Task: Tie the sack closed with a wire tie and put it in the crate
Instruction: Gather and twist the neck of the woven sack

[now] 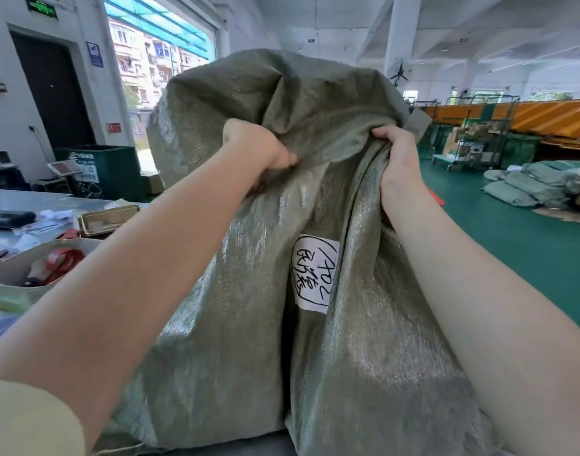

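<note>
A big grey-green woven sack [242, 258] fills the middle of the view, standing upright right in front of me. A white paper label [316, 273] with black handwriting is stuck on its near side. My left hand [259, 149] clutches a fold of the fabric near the top, left of centre. My right hand [399, 153] grips a bunched edge of the fabric at the upper right. The sack's mouth looks loose and folded over. No wire tie or crate shows.
A metal table [35, 200] at the left holds papers, a brass-coloured tray [109, 218] and a box with red tape rolls [63, 261]. A dark green bin [104, 171] stands behind it. Filled sacks [532, 184] lie on the green floor at right, near wheeled carts [479, 133].
</note>
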### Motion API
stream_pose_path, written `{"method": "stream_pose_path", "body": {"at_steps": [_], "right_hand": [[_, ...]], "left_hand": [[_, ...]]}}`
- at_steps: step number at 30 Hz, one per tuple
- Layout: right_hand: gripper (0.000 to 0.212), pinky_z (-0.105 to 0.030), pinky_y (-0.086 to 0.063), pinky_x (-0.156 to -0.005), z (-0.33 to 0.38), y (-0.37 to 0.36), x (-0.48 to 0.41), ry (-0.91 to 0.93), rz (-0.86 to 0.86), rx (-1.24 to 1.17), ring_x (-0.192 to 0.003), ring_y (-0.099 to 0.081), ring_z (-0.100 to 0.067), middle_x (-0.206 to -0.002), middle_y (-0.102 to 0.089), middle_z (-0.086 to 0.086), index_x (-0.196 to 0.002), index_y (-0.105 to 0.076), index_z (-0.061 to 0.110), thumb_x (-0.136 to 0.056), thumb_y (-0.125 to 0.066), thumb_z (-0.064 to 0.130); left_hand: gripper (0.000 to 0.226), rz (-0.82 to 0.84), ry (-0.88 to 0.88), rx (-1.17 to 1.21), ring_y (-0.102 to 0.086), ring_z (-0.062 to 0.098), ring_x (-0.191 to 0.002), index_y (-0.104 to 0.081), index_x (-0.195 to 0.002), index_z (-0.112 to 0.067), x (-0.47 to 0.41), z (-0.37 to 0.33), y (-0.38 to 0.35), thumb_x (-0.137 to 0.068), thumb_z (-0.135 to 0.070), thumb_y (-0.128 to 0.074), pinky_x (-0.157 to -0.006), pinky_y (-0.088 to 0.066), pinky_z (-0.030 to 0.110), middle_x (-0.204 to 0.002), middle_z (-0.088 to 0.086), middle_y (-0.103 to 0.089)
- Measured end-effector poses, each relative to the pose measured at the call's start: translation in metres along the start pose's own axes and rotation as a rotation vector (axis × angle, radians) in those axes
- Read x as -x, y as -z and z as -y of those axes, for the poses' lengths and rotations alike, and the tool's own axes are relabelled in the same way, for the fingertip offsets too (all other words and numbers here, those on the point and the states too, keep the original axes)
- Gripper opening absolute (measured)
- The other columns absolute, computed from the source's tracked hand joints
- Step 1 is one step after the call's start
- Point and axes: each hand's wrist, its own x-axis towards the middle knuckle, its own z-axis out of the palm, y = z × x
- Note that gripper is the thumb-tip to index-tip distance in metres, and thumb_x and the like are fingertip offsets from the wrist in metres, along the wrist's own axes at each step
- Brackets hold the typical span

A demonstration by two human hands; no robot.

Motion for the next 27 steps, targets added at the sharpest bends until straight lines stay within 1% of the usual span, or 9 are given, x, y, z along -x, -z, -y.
{"method": "stream_pose_path", "body": {"at_steps": [3, 7, 10, 12, 15, 18, 21, 24, 27], "right_hand": [[0.021, -0.026, -0.047, -0.063, -0.002, -0.002, 0.0, 0.011, 0.005, -0.027, -0.063, -0.053, -0.021, -0.069, -0.057, -0.006, -0.067, -0.053, 0.008, -0.086, -0.043, 0.003], [0.024, -0.022, -0.042, -0.056, 0.003, 0.0, -0.003, 0.096, -0.008, -0.13, -0.052, -0.051, -0.019, -0.052, -0.058, -0.003, -0.059, -0.05, 0.01, -0.082, -0.045, 0.003], [0.023, -0.024, -0.043, -0.056, 0.007, 0.004, -0.008, 0.203, 0.116, -0.161, -0.057, -0.053, -0.022, -0.06, -0.057, -0.005, -0.063, -0.054, 0.011, -0.085, -0.045, 0.01], [0.031, -0.023, -0.045, -0.055, 0.008, 0.001, -0.01, 0.215, 0.205, -0.137, -0.058, -0.055, -0.021, -0.062, -0.059, -0.006, -0.066, -0.056, 0.011, -0.092, -0.04, 0.016], [0.031, -0.024, -0.049, -0.062, 0.007, -0.008, -0.01, 0.219, 0.29, 0.032, -0.066, -0.061, -0.021, -0.069, -0.064, -0.006, -0.075, -0.061, 0.011, -0.095, -0.04, 0.02], [0.032, -0.021, -0.051, -0.06, 0.002, -0.011, -0.008, 0.107, 0.338, 0.296, -0.058, -0.066, -0.014, -0.059, -0.071, 0.001, -0.074, -0.064, 0.013, -0.095, -0.042, 0.024], [0.026, -0.023, -0.049, -0.062, 0.002, -0.008, -0.009, 0.04, 0.295, 0.446, -0.054, -0.065, -0.012, -0.056, -0.069, 0.003, -0.072, -0.064, 0.016, -0.092, -0.048, 0.024], [0.017, -0.024, -0.051, -0.064, 0.001, -0.007, -0.011, 0.018, 0.163, 0.498, -0.061, -0.064, -0.018, -0.065, -0.069, -0.003, -0.091, -0.066, 0.01, -0.09, -0.052, 0.02], [0.021, -0.02, -0.054, -0.057, -0.004, -0.015, -0.009, 0.098, 0.093, 0.504, -0.065, -0.063, -0.019, -0.075, -0.064, -0.007, -0.108, -0.06, 0.007, -0.088, -0.054, 0.01]], "left_hand": [[0.082, -0.093, 0.143, -0.169, -0.06, 0.027, -0.113, -0.059, -0.118, -0.01, -0.004, -0.009, -0.008, -0.088, -0.068, -0.009, -0.098, -0.046, 0.038, -0.119, 0.008, -0.063], [0.1, -0.088, 0.218, -0.125, -0.054, 0.032, -0.122, -0.04, -0.14, -0.012, -0.014, 0.001, -0.012, -0.076, -0.081, -0.006, -0.096, -0.049, 0.041, -0.14, 0.011, -0.05], [0.101, 0.037, 0.117, 0.402, -0.041, 0.035, -0.133, -0.025, -0.147, -0.015, -0.027, 0.011, -0.016, -0.072, -0.083, -0.027, -0.108, -0.037, 0.044, -0.153, 0.011, -0.031], [0.082, 0.215, 0.029, 0.808, -0.053, 0.035, -0.119, -0.039, -0.136, -0.011, -0.031, 0.012, -0.018, -0.078, -0.069, -0.043, -0.1, -0.043, 0.044, -0.139, 0.014, -0.046], [0.026, 0.132, -0.079, 0.966, -0.057, 0.021, -0.058, -0.055, -0.078, -0.01, -0.034, 0.01, -0.019, -0.092, -0.028, -0.043, -0.065, -0.051, 0.028, -0.078, 0.01, -0.057], [0.026, 0.022, -0.166, 1.337, -0.059, 0.024, -0.073, -0.058, -0.074, -0.013, -0.036, 0.005, -0.009, -0.093, -0.023, -0.044, -0.077, -0.05, 0.032, -0.077, 0.007, -0.061], [0.018, 0.013, -0.228, 1.645, -0.062, 0.024, -0.079, -0.059, -0.077, -0.014, -0.037, 0.005, 0.002, -0.08, -0.028, -0.048, -0.065, -0.053, 0.022, -0.078, 0.005, -0.064], [0.017, 0.209, -0.443, 1.658, -0.059, 0.023, -0.06, -0.053, -0.069, -0.01, -0.025, 0.01, 0.004, -0.06, -0.015, -0.039, -0.057, -0.051, 0.017, -0.06, 0.004, -0.064], [0.018, 0.257, -0.588, 1.507, -0.07, 0.017, -0.074, -0.065, -0.084, -0.012, -0.015, 0.001, 0.003, -0.085, -0.024, -0.051, -0.074, -0.056, 0.024, -0.074, 0.001, -0.074]]}}
